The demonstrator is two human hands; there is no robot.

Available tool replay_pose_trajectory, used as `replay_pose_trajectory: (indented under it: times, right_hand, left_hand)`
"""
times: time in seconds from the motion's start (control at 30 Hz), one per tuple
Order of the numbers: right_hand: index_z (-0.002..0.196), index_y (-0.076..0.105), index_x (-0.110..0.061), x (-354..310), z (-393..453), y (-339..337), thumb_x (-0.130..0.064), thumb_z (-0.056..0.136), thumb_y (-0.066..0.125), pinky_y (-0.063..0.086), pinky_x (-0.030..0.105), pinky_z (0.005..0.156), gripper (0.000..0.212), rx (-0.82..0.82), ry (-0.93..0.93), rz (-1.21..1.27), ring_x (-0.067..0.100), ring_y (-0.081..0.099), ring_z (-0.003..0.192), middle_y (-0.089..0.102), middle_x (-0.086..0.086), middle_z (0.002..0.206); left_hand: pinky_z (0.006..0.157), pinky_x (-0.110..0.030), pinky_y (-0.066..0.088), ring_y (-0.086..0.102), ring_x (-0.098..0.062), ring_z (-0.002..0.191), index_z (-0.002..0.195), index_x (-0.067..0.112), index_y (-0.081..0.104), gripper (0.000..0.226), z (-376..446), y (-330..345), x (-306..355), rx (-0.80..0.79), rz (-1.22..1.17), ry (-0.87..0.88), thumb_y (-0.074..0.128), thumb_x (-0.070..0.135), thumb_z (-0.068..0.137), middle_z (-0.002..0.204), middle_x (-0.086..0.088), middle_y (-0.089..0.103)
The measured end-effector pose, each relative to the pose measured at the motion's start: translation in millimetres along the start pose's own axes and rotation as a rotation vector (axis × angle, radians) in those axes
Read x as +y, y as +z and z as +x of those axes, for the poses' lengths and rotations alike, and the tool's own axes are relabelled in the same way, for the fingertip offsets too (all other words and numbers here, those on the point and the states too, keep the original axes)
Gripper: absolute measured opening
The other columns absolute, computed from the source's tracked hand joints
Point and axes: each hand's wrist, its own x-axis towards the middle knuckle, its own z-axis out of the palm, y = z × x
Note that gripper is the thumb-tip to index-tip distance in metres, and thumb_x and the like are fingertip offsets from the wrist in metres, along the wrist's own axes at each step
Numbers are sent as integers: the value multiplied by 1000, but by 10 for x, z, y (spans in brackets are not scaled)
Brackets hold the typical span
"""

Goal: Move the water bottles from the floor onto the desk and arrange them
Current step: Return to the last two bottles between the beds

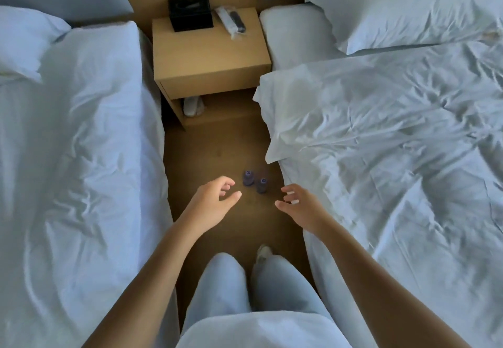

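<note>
Two small water bottles with purple caps stand upright on the brown floor between two beds, seen from above: one [248, 178] slightly farther, the other [262, 185] just right of it. My left hand [215, 200] hovers to their lower left, fingers apart and curled, holding nothing. My right hand [298, 206] is to their lower right, also open and empty. Both hands are above the bottles and apart from them. The wooden bedside desk [209, 56] stands beyond the bottles, at the head of the aisle.
White-sheeted beds [81, 143] [394, 143] flank the narrow aisle. On the desk sit a black tissue box [190, 12] and remotes [231, 21]. White slippers [192, 105] lie on its lower shelf. My legs and a foot [262, 252] fill the near aisle.
</note>
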Motion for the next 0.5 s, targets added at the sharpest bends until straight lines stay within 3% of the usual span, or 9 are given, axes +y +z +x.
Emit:
replay_pose_trajectory:
  times: [0.17, 0.3, 0.5]
  right_hand:
    - [130, 48, -28, 158, 723, 35, -39, 89, 64, 46, 19, 75, 45, -17, 51, -12, 5, 52, 92, 50, -12, 111]
    - [129, 48, -30, 350, 1402, 203, -38, 89, 66, 53, 24, 83, 45, -12, 130, -17, 6, 53, 92, 53, -8, 121]
    - [131, 48, -27, 796, 2701, 748, -35, 89, 67, 43, 16, 72, 47, -20, 149, -24, 9, 53, 101, 55, -3, 129]
  left_hand:
    - [88, -20, 43, 53, -10, 119, 128, 28, 50, 40, 646, 215, -260, -20, -1, -46, 55, 44, 92, 134, 6, 54]
    - [92, -21, 43, 52, -9, 122, 128, 28, 50, 40, 1310, 431, -590, -27, -18, -57, 55, 44, 92, 134, 7, 54]
    - [91, -19, 40, 50, -8, 123, 129, 29, 50, 41, 2619, 1001, -1395, -42, -11, -11, 57, 43, 91, 134, 8, 54]
